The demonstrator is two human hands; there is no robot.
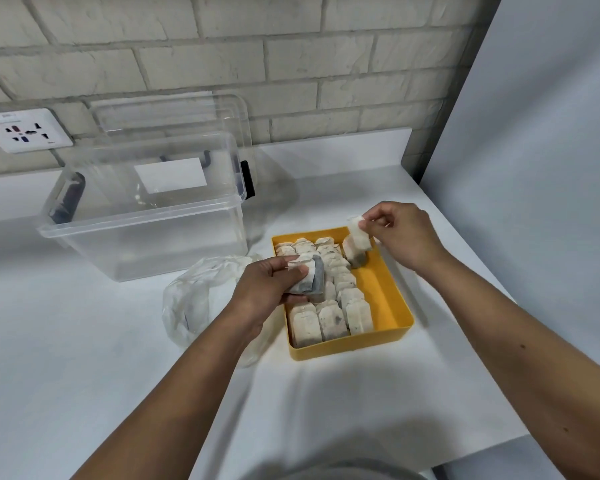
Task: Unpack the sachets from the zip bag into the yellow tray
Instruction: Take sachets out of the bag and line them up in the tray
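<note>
We saw the left grip (pixel 271 282) clamped on a small bundle of sachets (pixel 309 277), thumb on top and fingers curled beneath, held over the left edge of the yellow tray (pixel 347 348). The right grip (pixel 402 233) was pinched together on the top corner of a single sachet (pixel 359 237), which hung down from the fingertips over the tray's far right corner. Just below it, another sachet (pixel 354 256) stood on end in the tray; whether the two touched we could not tell.

Between the two grips and nearer to us, rows of sachets (pixel 329 320) lay overlapping in the tray's left part, while a strip of bare yellow floor showed on the side under the right grip.

The zip bag (pixel 194 299) lay crumpled on the white table (pixel 118 358) just left of the left grip, partly under that wrist. Something dark showed through the plastic, which we could not make out.

Beyond the bag stood a clear storage box (pixel 146 216) with its lid (pixel 174 112) leaning against the brick wall, and a wall socket (pixel 25 131) sat further left.
</note>
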